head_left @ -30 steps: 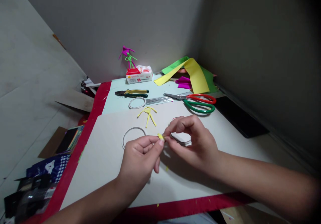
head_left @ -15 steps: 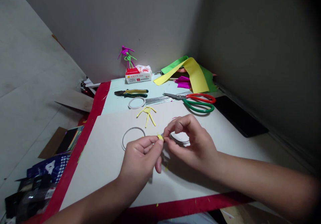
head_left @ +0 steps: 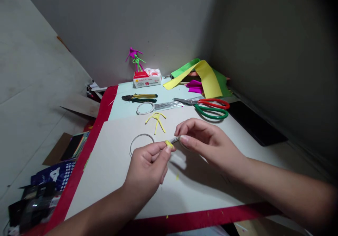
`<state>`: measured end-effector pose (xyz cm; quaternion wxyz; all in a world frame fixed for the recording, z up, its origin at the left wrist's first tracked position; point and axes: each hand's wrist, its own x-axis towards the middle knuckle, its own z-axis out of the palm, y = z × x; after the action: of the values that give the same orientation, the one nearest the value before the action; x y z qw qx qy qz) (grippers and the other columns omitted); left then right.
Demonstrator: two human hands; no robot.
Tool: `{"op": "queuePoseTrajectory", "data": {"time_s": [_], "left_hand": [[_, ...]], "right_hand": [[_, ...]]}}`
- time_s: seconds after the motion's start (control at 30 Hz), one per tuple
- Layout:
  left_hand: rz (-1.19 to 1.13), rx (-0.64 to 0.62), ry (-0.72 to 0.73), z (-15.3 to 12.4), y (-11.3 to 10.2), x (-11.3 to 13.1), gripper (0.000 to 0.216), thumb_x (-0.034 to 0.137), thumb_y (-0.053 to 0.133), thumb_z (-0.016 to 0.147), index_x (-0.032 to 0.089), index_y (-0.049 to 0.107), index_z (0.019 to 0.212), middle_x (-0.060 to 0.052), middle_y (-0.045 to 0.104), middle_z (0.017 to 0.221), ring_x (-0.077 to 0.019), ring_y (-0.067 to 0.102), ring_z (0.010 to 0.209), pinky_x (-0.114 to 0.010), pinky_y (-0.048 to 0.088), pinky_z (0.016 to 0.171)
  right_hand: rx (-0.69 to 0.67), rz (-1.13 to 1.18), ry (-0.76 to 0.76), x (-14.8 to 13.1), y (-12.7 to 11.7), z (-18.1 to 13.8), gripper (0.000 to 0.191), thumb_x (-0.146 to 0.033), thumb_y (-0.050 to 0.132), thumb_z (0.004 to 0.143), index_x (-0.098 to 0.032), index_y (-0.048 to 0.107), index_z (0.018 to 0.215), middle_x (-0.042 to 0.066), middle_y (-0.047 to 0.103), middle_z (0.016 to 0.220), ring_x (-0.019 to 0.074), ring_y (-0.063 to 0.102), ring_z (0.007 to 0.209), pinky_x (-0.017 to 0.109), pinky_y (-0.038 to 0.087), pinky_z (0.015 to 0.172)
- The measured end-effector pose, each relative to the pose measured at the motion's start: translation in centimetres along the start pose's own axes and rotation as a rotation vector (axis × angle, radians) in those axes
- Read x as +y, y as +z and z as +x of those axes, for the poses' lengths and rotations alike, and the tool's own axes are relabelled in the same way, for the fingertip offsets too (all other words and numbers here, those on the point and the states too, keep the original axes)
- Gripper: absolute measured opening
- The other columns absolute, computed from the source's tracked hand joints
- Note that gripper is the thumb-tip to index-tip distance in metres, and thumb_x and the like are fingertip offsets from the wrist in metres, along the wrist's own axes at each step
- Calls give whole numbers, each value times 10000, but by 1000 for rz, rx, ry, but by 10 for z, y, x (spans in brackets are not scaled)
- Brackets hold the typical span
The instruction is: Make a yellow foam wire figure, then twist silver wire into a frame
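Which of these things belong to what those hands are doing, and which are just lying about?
In use: left hand, right hand, yellow-wrapped wire, probably the yellow wire figure.
Lying about: red-and-green scissors, pliers, tissue packet.

Our left hand rises from the bottom of the frame, thumb and fingertips pinched together; our right hand reaches in from the right edge, also pinching, just beside the left near center.
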<state>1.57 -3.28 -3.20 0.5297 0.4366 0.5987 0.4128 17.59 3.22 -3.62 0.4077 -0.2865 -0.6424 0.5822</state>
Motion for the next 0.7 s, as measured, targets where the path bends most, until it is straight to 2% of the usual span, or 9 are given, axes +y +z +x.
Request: {"op": "queuePoseTrajectory", "data": {"time_s": [0.1,0.23,0.4,0.5,0.7], "left_hand": [[12,-19,28,1,-1,-4,257,369,566,860,156,598,720,91,333,401,-42,242,379,-171,182,369],[65,-16,92,3,-1,-5,234,329,562,865,158,622,717,81,341,445,-46,247,406,-173,189,374],[105,-23,179,3,0,0,209,271,547,868,148,689,778,16,546,630,-76,410,549,-169,327,465],[132,-17,219,3,0,0,208,251,538,872,154,715,821,6,588,686,-91,460,622,-172,374,530],[158,45,260,5,0,-4,182,233,563,852,164,718,786,27,550,628,-81,429,577,-167,353,502]], "right_hand": [[-64,-25,10,0,-3,2,69,-236,617,847,-193,592,798,30,565,893,172,554,912,321,454,844],[-81,-84,25,0,-1,3,76,-208,622,828,-182,628,758,43,570,914,179,555,923,328,439,854],[-100,-68,81,-2,0,3,94,-209,629,822,-175,633,734,40,574,918,167,557,909,311,433,846],[-79,-92,77,-1,1,2,90,-217,628,825,-179,634,744,42,577,921,174,559,922,323,437,847],[4,-266,-36,0,4,-1,83,-143,598,826,-169,636,757,48,567,914,171,559,907,330,428,855]]}}
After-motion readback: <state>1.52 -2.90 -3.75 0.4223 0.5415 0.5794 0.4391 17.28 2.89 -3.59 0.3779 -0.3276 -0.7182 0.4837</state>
